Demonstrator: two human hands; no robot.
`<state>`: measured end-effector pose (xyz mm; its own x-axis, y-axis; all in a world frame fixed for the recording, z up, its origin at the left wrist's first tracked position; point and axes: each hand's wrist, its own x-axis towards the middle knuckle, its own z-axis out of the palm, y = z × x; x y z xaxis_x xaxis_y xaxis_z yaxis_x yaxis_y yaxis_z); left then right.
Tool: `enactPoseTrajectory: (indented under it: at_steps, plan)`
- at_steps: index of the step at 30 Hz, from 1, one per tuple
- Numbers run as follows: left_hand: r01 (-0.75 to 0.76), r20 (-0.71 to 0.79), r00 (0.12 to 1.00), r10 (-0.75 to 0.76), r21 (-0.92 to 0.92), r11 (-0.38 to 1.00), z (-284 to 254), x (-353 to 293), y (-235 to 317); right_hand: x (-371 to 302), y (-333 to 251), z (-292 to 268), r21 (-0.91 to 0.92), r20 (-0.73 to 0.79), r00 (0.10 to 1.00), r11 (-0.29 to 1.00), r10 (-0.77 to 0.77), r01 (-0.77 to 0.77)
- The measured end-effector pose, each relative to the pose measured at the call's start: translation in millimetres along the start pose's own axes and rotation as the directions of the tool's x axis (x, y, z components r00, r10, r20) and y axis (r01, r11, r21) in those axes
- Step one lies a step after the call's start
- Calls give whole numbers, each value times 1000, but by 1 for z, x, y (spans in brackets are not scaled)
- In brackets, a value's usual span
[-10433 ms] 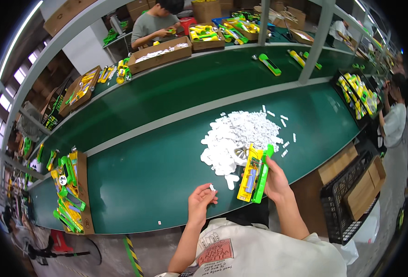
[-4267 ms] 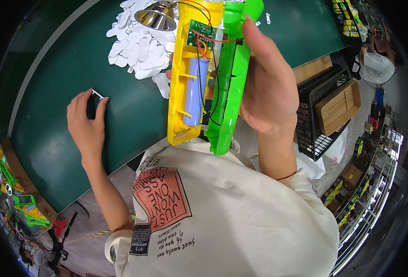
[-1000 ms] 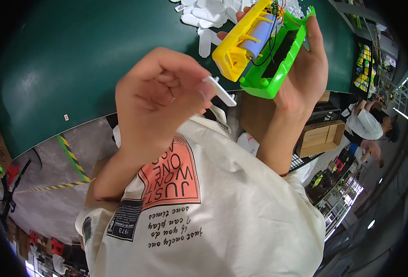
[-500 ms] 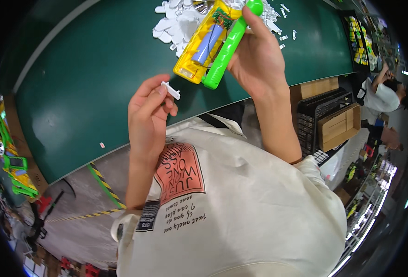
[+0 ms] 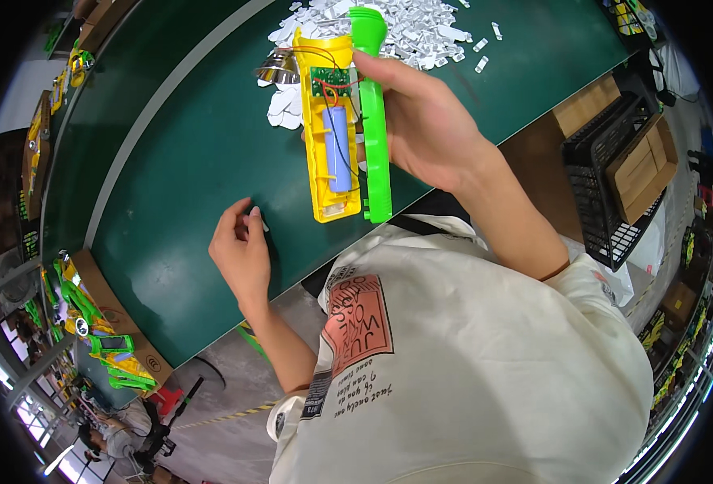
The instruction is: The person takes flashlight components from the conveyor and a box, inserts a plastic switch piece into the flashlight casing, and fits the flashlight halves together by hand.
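Note:
My right hand (image 5: 429, 121) grips an opened flashlight, its two long half-shells side by side. The yellow half-shell (image 5: 317, 169) faces up and shows a blue cylindrical battery (image 5: 338, 149), a green circuit board (image 5: 330, 81) and thin red and black wires. Alongside it lies the green half-shell (image 5: 376, 153), with my thumb near its wide end. A silver reflector cup (image 5: 279, 67) hangs at the yellow half's wide end. Lower left, my left hand (image 5: 242, 254) is closed over the green table, pinching a small white plastic piece (image 5: 264, 227) that my fingers mostly hide.
Beyond the flashlight, a pile of small white plastic parts (image 5: 421, 36) spreads on the green table (image 5: 187, 161). A cardboard box (image 5: 122, 323) of green and yellow flashlight parts stands at the left. Right of the table are a black crate (image 5: 590, 161) and an open carton (image 5: 643, 169).
The flashlight has turned more upright and come nearer my body. My left hand has turned and lowered towards the table, hiding most of the white piece. The view has swung left.

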<state>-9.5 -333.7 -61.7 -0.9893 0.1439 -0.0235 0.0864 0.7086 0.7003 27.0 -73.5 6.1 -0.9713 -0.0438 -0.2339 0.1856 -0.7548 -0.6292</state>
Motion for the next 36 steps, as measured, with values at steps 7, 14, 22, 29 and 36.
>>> enactPoseTrajectory:
  at_steps: [7, 14, 22, 29, 36]
  plan:
    - [-53, -121, 993, 3, -412, 909, 13, -7, 25, -3, 0, 8, -64, 10, 997, 995, 77, -76]
    - [43, 115, 981, 154, -912, 408, 39, -23, 87, -1, 10, 10, -179, -70, 988, 973, 138, -149]
    - [161, 200, 968, 150, -958, 236, 50, -29, 84, -1, 14, 11, -305, -98, 988, 942, 117, -142]
    - [8, -8, 1000, -15, -590, 807, 39, -19, 42, -22, -16, -29, -176, -213, 977, 984, -28, -10]
    - [-420, -124, 901, 415, -11, 908, 60, 43, 59, -47, -27, -62, -82, -342, 936, 995, -80, 56]
